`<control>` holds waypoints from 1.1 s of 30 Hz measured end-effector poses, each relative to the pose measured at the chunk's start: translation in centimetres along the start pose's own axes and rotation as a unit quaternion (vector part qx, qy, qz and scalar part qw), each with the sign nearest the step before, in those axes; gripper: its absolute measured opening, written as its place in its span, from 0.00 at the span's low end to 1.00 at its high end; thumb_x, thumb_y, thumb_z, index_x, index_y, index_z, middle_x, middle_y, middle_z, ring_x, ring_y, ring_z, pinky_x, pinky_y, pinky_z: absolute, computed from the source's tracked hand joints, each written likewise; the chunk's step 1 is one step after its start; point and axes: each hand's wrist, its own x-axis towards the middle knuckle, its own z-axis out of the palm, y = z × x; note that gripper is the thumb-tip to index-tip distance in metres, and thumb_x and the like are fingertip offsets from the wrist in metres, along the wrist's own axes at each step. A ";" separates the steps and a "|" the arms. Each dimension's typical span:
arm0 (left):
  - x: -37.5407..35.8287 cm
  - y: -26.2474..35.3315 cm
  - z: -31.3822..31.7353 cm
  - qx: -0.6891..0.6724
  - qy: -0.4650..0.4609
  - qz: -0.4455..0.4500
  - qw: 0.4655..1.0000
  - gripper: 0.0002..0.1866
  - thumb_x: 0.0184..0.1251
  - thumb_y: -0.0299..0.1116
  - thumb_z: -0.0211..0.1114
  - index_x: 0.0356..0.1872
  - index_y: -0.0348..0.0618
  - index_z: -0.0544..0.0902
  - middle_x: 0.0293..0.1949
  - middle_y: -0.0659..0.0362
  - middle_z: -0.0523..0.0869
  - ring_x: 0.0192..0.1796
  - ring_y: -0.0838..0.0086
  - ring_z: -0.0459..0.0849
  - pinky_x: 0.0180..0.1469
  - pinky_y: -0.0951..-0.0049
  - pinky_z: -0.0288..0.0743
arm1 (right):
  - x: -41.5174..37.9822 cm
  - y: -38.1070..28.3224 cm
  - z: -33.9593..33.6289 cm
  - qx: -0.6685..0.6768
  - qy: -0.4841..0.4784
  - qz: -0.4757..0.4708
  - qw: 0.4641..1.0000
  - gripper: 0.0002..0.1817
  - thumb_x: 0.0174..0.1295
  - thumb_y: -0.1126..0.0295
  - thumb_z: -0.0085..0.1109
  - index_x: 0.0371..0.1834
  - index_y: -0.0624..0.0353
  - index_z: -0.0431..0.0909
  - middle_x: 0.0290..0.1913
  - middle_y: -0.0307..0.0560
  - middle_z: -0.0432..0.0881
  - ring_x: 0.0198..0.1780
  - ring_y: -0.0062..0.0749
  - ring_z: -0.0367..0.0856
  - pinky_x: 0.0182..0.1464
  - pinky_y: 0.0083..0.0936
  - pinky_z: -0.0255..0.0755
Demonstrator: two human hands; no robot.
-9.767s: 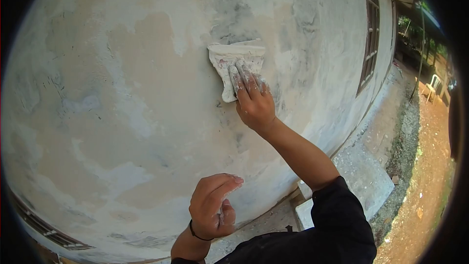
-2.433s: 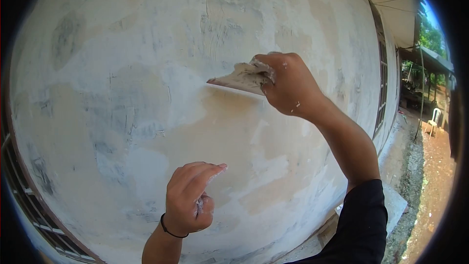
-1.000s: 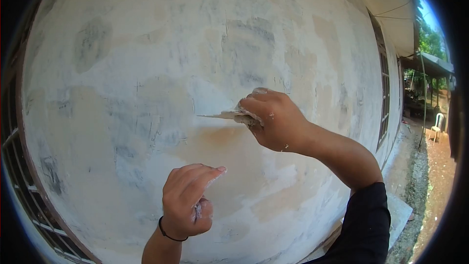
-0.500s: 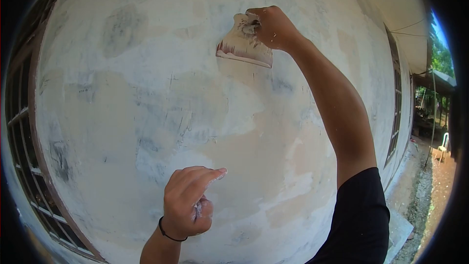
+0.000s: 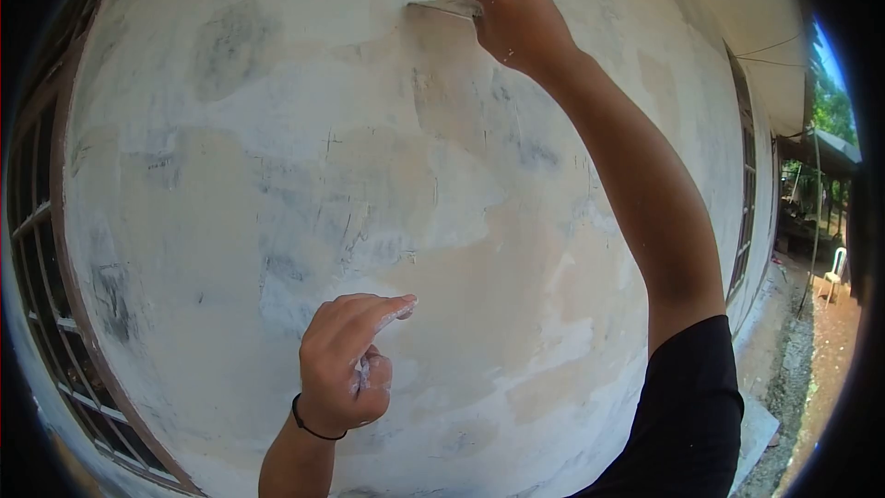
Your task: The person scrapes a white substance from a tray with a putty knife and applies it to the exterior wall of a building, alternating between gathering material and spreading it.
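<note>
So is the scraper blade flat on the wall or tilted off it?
Tilted. The scraper shows only as a thin edge-on sliver, its edge meeting the wall, gripped in the right hand.

On my left I see a barred window [image 5: 41,249] with a dark frame, running down along the edge of the view. On my right a second window [image 5: 749,212] sits further along the building, under the roof overhang [image 5: 737,0]. Beyond it a white plastic chair [image 5: 836,269] stands on reddish bare ground [image 5: 830,378], with green trees [image 5: 834,101] behind.
</note>
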 end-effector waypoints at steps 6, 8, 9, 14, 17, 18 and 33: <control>-0.4 -0.4 0.5 -0.018 -0.002 0.009 1.000 0.29 0.26 0.21 0.44 0.39 0.31 0.80 0.32 0.47 0.84 0.36 0.60 0.82 0.44 0.69 0.76 | -7.8 -4.4 2.8 0.068 0.007 -0.073 0.995 0.06 0.44 0.80 0.57 0.27 0.60 0.74 0.25 0.44 0.76 0.33 0.39 0.77 0.36 0.30 0.74; -0.7 -0.7 0.7 -0.029 0.003 0.010 1.000 0.28 0.26 0.21 0.44 0.38 0.30 0.80 0.32 0.48 0.84 0.36 0.60 0.83 0.44 0.68 0.76 | -9.3 -5.5 2.7 0.075 0.000 -0.074 0.994 0.07 0.43 0.80 0.58 0.26 0.60 0.74 0.24 0.44 0.76 0.33 0.39 0.76 0.35 0.30 0.73; -0.7 -0.7 0.8 -0.033 0.000 0.008 0.999 0.28 0.26 0.21 0.44 0.38 0.30 0.80 0.32 0.48 0.84 0.36 0.60 0.83 0.44 0.68 0.76 | -9.8 -5.9 2.5 0.100 0.005 -0.077 0.992 0.07 0.43 0.80 0.58 0.26 0.60 0.74 0.24 0.45 0.75 0.31 0.39 0.76 0.33 0.30 0.73; -0.5 -0.5 1.3 -0.054 -0.001 0.003 0.999 0.28 0.27 0.22 0.44 0.39 0.30 0.79 0.33 0.47 0.84 0.36 0.60 0.83 0.44 0.67 0.77 | -12.9 -8.7 1.0 0.158 -0.011 -0.110 0.981 0.07 0.40 0.80 0.58 0.24 0.59 0.72 0.22 0.45 0.73 0.28 0.40 0.75 0.27 0.30 0.71; -0.5 -0.2 1.3 -0.058 -0.004 0.003 0.998 0.28 0.28 0.22 0.45 0.39 0.30 0.79 0.33 0.47 0.83 0.36 0.60 0.83 0.44 0.67 0.77 | -15.0 -9.6 -0.9 0.191 -0.076 -0.115 0.972 0.07 0.40 0.79 0.59 0.24 0.59 0.72 0.23 0.45 0.74 0.28 0.40 0.75 0.28 0.30 0.72; -0.5 0.0 1.3 -0.060 -0.004 0.002 0.998 0.28 0.28 0.22 0.45 0.39 0.30 0.79 0.33 0.47 0.83 0.36 0.60 0.83 0.44 0.67 0.77 | -15.4 -9.7 -1.6 0.192 -0.075 -0.120 0.971 0.09 0.39 0.80 0.59 0.26 0.60 0.73 0.24 0.46 0.75 0.29 0.40 0.76 0.30 0.30 0.72; -0.6 1.1 1.6 -0.039 -0.001 -0.025 0.999 0.28 0.27 0.21 0.44 0.39 0.31 0.80 0.32 0.48 0.84 0.36 0.61 0.82 0.45 0.68 0.76 | -8.5 -3.8 -1.3 0.253 -0.274 0.122 0.920 0.22 0.39 0.85 0.52 0.42 0.66 0.78 0.30 0.61 0.81 0.32 0.53 0.78 0.38 0.33 0.74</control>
